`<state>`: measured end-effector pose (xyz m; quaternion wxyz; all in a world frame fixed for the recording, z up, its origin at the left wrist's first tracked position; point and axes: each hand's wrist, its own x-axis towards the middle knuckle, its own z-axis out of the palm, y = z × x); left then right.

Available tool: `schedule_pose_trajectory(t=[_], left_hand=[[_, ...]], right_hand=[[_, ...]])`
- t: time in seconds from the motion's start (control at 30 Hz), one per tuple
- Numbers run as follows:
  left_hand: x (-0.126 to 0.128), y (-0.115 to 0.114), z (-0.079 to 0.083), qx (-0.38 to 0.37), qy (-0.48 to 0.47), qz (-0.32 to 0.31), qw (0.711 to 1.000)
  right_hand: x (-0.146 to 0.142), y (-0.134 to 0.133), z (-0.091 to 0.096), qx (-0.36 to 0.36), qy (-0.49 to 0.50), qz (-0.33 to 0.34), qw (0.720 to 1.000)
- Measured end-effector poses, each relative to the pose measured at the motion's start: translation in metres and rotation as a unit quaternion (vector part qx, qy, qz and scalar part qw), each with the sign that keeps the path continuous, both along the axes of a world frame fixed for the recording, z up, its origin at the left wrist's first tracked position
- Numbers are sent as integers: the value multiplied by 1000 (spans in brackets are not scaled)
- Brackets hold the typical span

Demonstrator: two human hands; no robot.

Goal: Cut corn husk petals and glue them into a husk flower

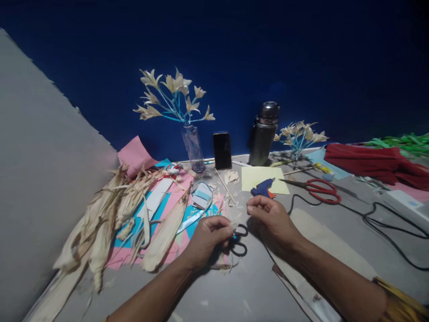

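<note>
My left hand (212,235) is closed in a pinch on a small pale strip of corn husk (237,221). Just below it, black-handled scissors (240,248) lie on the table, their blades hidden by the hand. A short gap away, my right hand (274,222) has its fingers bent and pressed together; anything between the fingertips is too small to make out. Beyond the right hand, a blue glue gun (262,188) rests on a yellow sheet of paper (250,175). Dried corn husks (166,233) are heaped at left on pink and blue paper.
Husk flowers (177,85) stand in a clear bottle (192,150), beside a phone (222,150) and a dark flask (263,138). A smaller husk bunch (300,133), red-handled scissors (324,191), a black cord (378,219) and a red cloth (375,164) lie to the right.
</note>
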<state>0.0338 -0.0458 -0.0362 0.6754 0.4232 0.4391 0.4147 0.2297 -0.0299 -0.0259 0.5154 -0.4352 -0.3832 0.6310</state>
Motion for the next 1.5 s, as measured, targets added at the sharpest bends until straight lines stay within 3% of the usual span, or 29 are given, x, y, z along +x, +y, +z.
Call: schedule_pose_trajectory(t=[0.13,0.3,0.37,0.5,0.67,0.83,0.97,1.23,1.37,1.5], left_hand=[[0,5,4,-16,-55,49,997],[1,5,6,-36,-65,41,996],[1,3,5,-22,-33,25,999],[0,2,8,42,19,-11,999],[-4,8,8,116,12,-35,993],[-5,10,2,58,-24,-39,997],[-6,7,3,42,-46,-49,997],[-2,-6,1,-28,-30,-147,988],[-4,-7,-1,-51,-21,-155,986],[-7,-13,7,-37,-6,-248,968]], right_hand=[[4,7,-1,2,-10,8,1000],[-3,-1,-2,-26,2,160,987],[-8,-5,-2,-31,3,186,982],[-13,-7,-5,-57,30,172,983],[-10,-2,-6,-84,71,183,977],[-4,4,-7,-88,92,179,975],[2,10,-7,-65,105,133,983],[2,7,-19,-29,-66,106,992],[10,6,6,-56,-64,118,989],[31,2,42,38,-259,148,954]])
